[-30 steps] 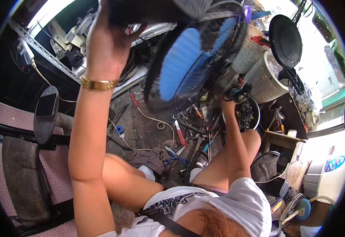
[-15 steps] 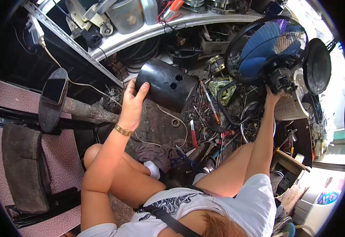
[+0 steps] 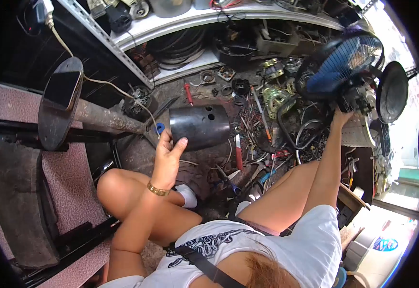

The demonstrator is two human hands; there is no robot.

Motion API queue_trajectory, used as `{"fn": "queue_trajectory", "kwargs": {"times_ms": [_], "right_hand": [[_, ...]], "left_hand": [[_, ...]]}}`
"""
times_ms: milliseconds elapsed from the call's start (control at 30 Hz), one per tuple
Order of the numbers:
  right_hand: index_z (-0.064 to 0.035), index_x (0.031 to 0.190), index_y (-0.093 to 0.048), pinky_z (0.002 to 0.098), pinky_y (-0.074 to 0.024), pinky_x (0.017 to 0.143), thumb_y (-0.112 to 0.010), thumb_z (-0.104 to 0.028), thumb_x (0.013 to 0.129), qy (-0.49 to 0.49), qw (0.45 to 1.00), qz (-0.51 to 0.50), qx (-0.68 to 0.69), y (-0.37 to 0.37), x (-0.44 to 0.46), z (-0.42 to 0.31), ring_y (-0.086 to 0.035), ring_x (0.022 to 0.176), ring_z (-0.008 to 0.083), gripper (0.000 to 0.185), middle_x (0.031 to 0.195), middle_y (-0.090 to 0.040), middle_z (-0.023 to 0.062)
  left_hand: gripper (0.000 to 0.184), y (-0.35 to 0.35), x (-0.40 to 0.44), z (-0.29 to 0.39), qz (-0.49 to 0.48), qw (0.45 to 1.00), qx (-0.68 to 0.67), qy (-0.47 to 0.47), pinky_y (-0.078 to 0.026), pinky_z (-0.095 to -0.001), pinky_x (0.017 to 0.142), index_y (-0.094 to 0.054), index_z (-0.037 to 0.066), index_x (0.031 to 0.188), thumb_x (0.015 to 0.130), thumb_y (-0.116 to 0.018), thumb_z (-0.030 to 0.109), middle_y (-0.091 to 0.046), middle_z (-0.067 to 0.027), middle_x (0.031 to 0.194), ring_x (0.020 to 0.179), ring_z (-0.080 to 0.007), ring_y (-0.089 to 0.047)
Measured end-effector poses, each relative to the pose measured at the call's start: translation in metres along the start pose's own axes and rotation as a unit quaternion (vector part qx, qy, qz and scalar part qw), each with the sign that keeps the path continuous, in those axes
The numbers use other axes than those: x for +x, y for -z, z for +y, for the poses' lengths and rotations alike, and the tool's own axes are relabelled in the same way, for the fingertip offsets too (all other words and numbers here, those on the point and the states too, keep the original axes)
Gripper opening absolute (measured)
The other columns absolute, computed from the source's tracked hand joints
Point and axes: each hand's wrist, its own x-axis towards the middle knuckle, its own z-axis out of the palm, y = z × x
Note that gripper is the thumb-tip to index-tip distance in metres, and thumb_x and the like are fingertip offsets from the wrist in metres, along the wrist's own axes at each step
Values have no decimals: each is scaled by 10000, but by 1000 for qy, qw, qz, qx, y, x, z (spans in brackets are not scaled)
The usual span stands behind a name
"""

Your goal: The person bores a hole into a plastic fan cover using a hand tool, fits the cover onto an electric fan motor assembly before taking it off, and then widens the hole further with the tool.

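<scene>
My left hand grips the near left edge of a black hollow plastic cylinder, thumb on the outside. Two round holes show in the cylinder's upper right side. It is held above the cluttered floor, lying sideways. On the right, my right hand is closed around the lower rear part of an electric fan with blue blades and a dark wire guard. Most of those fingers are hidden behind the fan's motor part. Just right of the fan is a round black disc-like base.
Loose screws, a knife with a red handle and scissors lie on the floor ahead. A metal post with a flat plate carries a phone on the left. A white shelf crosses the back.
The black cylinder has come down and nearer to me in my left hand, turning more level. The fan and right hand appear slightly further right and lower, while the whole view has shifted.
</scene>
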Motion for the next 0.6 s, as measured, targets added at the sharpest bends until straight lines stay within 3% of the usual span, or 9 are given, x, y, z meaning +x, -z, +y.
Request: {"fn": "queue_trajectory", "kwargs": {"times_ms": [133, 233, 267, 333, 433, 467, 500, 533, 600], "right_hand": [[-9, 1288, -466, 337, -464, 937, -778, 31, 713, -67, 997, -9, 23, 18, -6, 15, -580, 1059, 231, 656, 1218, -575, 117], [-17, 1267, -492, 335, -485, 907, -790, 4, 717, -43, 998, -26, 22, 39, -3, 54, -596, 1025, 219, 626, 1174, -600, 103], [-30, 1250, -515, 331, -495, 890, -795, 0, 714, -58, 996, -40, -53, 43, -4, 53, -603, 1016, 208, 606, 1165, -611, 98], [-44, 1233, -539, 327, -505, 873, -801, -4, 711, -72, 988, -56, -128, 45, -12, 55, -611, 1006, 198, 586, 1155, -622, 93], [-45, 1227, -563, 366, -468, 942, -825, -117, 714, -62, 998, -19, 16, 36, -20, 39, -595, 1069, 240, 581, 1146, -635, 115], [-34, 1247, -552, 387, -421, 990, -820, -185, 723, 103, 964, -59, -237, 49, -10, 61, -574, 1107, 269, 607, 1141, -636, 129], [-24, 1266, -540, 407, -375, 1039, -814, -253, 733, 258, 840, -93, -468, 50, -8, 61, -554, 1145, 298, 642, 1137, -638, 144], [-24, 1266, -540, 407, -375, 1039, -814, -253, 733, 257, 840, -93, -468, 51, -7, 63, -554, 1145, 298, 642, 1137, -638, 144], [37, 1294, -509, 430, -275, 1101, -784, -367, 746, 161, 914, -117, -354, 43, -10, 36, -496, 1207, 365, 734, 1156, -616, 202]], "left_hand": [[413, 23, -20, -15, 65, 982, -139, 107, -401, -316, 1021, -472, 23, 1313, 914, -577, -7, -584, -69, 1227, 1139, -160, -546], [418, 35, -18, -13, 72, 982, -122, 126, -408, -315, 1014, -491, 6, 1296, 885, -566, -6, -597, -73, 1200, 1119, -167, -559], [417, 38, -15, -10, 69, 983, -101, 134, -409, -313, 1011, -502, 0, 1284, 872, -562, -2, -602, -73, 1189, 1110, -165, -561], [346, 41, -6, 2, 80, 993, -7, 86, -421, -273, 943, -572, -12, 1190, 847, -531, 9, -629, -53, 1116, 1025, -124, -563], [269, 46, 14, 17, 58, 997, -1, 45, -427, -256, 915, -597, -5, 1155, 906, -559, 90, -655, -32, 1053, 951, -101, -580], [251, 47, 20, 25, 42, 998, 9, 54, -434, -260, 905, -600, -7, 1148, 936, -566, 121, -654, -34, 1057, 946, -100, -581], [243, 50, 26, 26, 40, 998, 29, 45, -433, -260, 902, -599, -15, 1145, 936, -566, 106, -654, -41, 1054, 948, -102, -579], [236, 54, 30, 27, 39, 997, 50, 36, -433, -260, 898, -598, -23, 1141, 937, -566, 90, -653, -47, 1052, 950, -104, -576], [230, 59, 36, 32, 21, 994, 102, 25, -430, -259, 897, -598, -33, 1136, 935, -562, 74, -652, -52, 1046, 951, -106, -573]]}}
